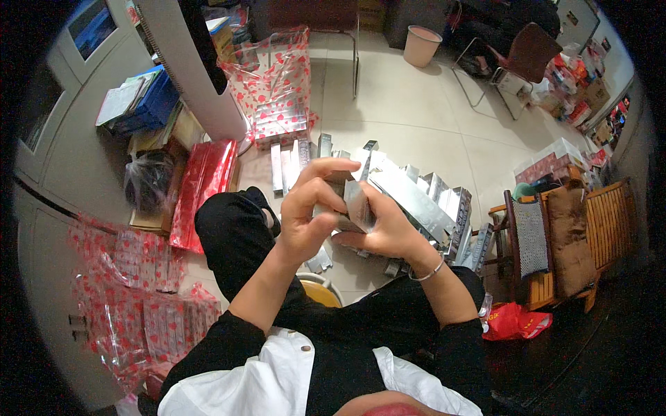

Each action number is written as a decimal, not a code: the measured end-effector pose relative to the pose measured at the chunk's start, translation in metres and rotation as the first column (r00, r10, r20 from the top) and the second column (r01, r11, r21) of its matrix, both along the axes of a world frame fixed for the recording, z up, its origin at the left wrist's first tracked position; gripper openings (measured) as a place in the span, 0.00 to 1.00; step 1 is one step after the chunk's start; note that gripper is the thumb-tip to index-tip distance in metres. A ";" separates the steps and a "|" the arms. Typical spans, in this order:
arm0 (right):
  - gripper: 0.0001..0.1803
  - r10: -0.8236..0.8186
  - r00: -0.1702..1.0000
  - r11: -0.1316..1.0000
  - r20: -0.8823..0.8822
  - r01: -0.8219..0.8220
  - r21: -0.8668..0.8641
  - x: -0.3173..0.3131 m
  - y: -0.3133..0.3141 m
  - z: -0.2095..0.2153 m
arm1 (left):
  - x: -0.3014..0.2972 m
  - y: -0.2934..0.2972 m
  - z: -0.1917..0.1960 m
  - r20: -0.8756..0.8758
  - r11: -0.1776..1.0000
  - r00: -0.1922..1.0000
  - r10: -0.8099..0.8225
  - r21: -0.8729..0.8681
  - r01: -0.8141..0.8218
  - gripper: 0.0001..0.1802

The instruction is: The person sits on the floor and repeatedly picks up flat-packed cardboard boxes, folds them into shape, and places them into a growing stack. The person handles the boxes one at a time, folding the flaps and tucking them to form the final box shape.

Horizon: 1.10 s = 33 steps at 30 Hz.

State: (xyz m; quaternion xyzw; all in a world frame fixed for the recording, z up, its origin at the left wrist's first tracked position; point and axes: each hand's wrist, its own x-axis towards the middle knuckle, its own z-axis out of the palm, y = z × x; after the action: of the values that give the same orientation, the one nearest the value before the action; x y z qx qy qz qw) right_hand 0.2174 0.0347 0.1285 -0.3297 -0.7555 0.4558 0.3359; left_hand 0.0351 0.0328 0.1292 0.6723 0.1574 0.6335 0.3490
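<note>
A small silver carton [358, 206] is between my two hands, over the pile on the floor. My right hand [392, 229] grips its right side, with the thumb along its face. Curled round the left side is my left hand [305, 211]; its index finger reaches over the top and its thumb lies lower down. My fingers cover part of the carton, and its ends are hard to make out. Just beyond my hands lies a heap of flat and box-shaped silver cartons [409, 194], with several narrow ones [288, 166] standing at its left.
Red heart-print plastic wrap holds cartons at lower left [156, 319] and beyond the pile [270, 90]. A glossy red package [202, 194] lies left of my knee. A wooden chair [603, 229] stands right, a red bag [513, 322] below it. A white bin [422, 46] stands farther off.
</note>
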 end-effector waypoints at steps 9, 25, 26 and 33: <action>0.49 -0.128 0.976 0.983 0.176 0.102 0.151 -0.004 -0.006 0.003 | 0.025 -0.002 0.005 0.329 0.968 0.943 -0.055 -0.213 0.131 0.12; 0.18 -0.234 0.955 0.344 -0.185 0.259 0.903 -0.010 -0.021 0.016 | 0.018 -0.010 0.002 -0.086 0.971 0.968 0.237 -0.022 -0.240 0.10; 0.18 -0.234 0.955 0.343 -0.183 0.257 0.903 -0.011 -0.022 0.016 | 0.016 -0.011 0.001 -0.068 0.973 0.973 0.220 -0.047 -0.224 0.11; 0.16 -0.265 0.960 0.300 -0.091 0.172 0.938 -0.017 -0.029 0.024 | 0.003 -0.016 0.001 -0.039 0.974 0.985 0.166 -0.151 -0.170 0.15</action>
State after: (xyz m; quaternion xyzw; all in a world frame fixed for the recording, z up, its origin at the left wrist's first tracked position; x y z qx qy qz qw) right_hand 0.2004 0.0057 0.1528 -0.1930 -0.8397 -0.1270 0.4915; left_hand 0.0383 0.0167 0.1303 0.6358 0.2669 0.6379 0.3429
